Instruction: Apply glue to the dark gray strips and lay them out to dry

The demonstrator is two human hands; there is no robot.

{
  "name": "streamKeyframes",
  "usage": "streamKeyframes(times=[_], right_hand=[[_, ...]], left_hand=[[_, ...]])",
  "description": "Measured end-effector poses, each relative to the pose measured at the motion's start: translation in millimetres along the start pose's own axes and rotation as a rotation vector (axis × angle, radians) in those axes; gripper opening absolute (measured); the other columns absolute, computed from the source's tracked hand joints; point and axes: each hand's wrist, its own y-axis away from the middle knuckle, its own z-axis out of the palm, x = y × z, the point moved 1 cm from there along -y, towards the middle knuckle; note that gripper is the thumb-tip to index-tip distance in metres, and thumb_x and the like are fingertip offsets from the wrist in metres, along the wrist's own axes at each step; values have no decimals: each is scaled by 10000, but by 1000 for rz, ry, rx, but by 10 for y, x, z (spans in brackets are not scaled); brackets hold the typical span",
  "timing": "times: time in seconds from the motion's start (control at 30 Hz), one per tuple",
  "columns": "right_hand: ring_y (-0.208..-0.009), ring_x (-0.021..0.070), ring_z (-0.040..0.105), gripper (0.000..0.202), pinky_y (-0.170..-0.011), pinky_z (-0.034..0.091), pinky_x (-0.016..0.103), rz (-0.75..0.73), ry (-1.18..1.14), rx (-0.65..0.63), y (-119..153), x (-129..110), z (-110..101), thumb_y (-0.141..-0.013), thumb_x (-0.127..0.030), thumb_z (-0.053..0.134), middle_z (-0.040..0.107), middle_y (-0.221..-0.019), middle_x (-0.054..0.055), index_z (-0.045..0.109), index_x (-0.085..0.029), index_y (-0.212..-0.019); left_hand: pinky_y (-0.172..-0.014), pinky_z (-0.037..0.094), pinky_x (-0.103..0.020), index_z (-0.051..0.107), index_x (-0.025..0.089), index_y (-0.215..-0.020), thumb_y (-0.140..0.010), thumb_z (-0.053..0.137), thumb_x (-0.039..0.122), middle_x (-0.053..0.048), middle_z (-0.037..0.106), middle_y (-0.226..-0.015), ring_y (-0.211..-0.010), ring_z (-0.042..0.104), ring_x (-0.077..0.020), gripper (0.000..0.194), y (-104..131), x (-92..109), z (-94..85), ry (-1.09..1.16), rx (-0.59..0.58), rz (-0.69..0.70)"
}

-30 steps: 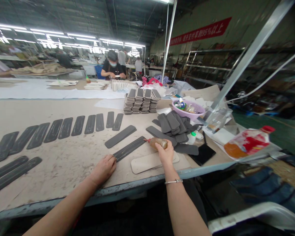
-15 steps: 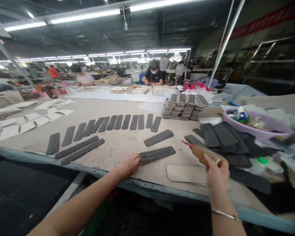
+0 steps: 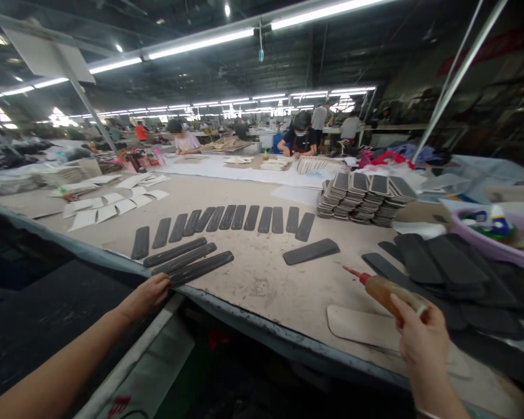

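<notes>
Long strips set out at left, plain dark pieces piled at right

Partway along, judging by the layout. Black round-ended short strips (image 3: 239, 217) stand in a curved row across the middle, and three long, narrow black strips (image 3: 203, 267) lie at centre left; their sheen suggests they are coated. A heap of matt dark-grey flat pieces (image 3: 432, 267) at the right looks untreated, as does a beige round-cornered panel (image 3: 362, 327) at lower right.

The left hand (image 3: 157, 291), arm stretched from the lower left corner, has its fingers pinched narrow on the nearest long strip's end. At lower right, the right hand (image 3: 423, 334) grips a brownish translucent squeeze bottle (image 3: 386, 293), its red nozzle angled up-left, clear of the tabletop (image 3: 262, 291).
</notes>
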Motion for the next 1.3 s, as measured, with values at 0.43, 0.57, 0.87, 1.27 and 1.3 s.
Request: streamKeyframes(times=[0.43,0.57,0.87,1.27,1.3], right_hand=[[-421,81,408,650,-338,293,189,-1,26,-22,-27,40,-48,-458,-425,829,552,-680,-23,601,-186,-1018],[-419,78,410,675,-350,307,186,9,37,-12,-51,45,-61,-472,-434,823,544,-665,-30,590,-175,-1050],[-431,54,392,628,-350,279,150,92,-56,-48,34,-36,6,-502,-437,808,554,-704,-47,562,-198,-1028],[-445,57,388,615,-360,268,147,130,-160,-60,62,-158,-44,-529,-437,791,562,-726,-48,541,-215,-1046],[-446,56,385,616,-361,266,149,134,-165,-56,55,-165,-52,-530,-440,790,565,-732,-45,541,-215,-1046]], left_hand=[[-732,463,-289,580,185,-796,-790,397,278,-81,601,-865,-773,591,-183,205,123,-273,112,-49,-91,-132],[-629,434,-283,531,183,-838,-790,394,306,-45,611,-733,-674,598,-187,191,153,-243,83,-122,-158,-199],[-735,452,-279,525,209,-928,-833,387,379,7,632,-843,-794,603,-179,239,-355,209,100,-89,223,-287],[-879,446,-305,653,157,-1017,-892,374,302,-106,651,-1049,-963,598,-189,338,-2203,2532,824,125,-84,261],[-874,446,-303,658,154,-999,-886,387,293,-110,651,-1036,-957,599,-191,325,-2292,2616,867,102,-106,257]])
